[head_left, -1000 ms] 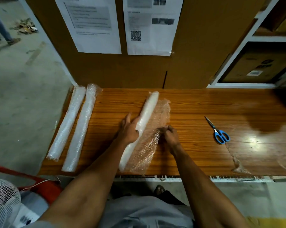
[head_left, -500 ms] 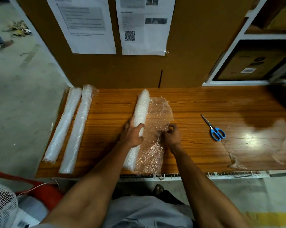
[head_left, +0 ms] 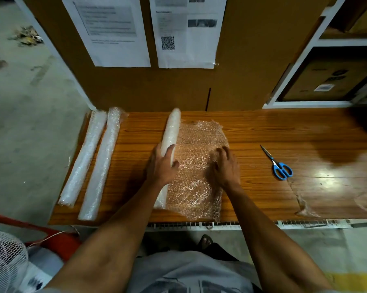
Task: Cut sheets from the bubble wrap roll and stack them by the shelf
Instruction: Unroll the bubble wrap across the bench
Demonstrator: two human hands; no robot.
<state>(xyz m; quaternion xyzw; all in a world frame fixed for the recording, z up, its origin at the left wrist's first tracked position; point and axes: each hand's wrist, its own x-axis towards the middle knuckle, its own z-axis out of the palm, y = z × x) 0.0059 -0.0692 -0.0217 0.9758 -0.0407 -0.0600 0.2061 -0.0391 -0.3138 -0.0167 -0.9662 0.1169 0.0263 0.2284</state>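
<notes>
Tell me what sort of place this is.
Probably a warehouse packing station. A white metal shelf holds a labelled brown cardboard carton, printed instruction sheets with a QR code hang on the brown board, and spare clear bubble wrap rolls lie on the wooden worktable above a bare concrete floor.

A glossy wooden desk (head_left: 284,127) stands against a brown cardboard wall (head_left: 252,49) with printed papers (head_left: 115,32) taped on. White shelving (head_left: 300,60) rises at right; grey concrete floor (head_left: 30,102) spreads left.

Bare table (head_left: 252,127) between wrap and scissors
Open wood lies at 3 o'clock of the sheet (head_left: 199,144) up to the scissors (head_left: 280,167); two spare rolls (head_left: 93,159) block 9 o'clock, cardboard (head_left: 241,81) walls 12.
</notes>
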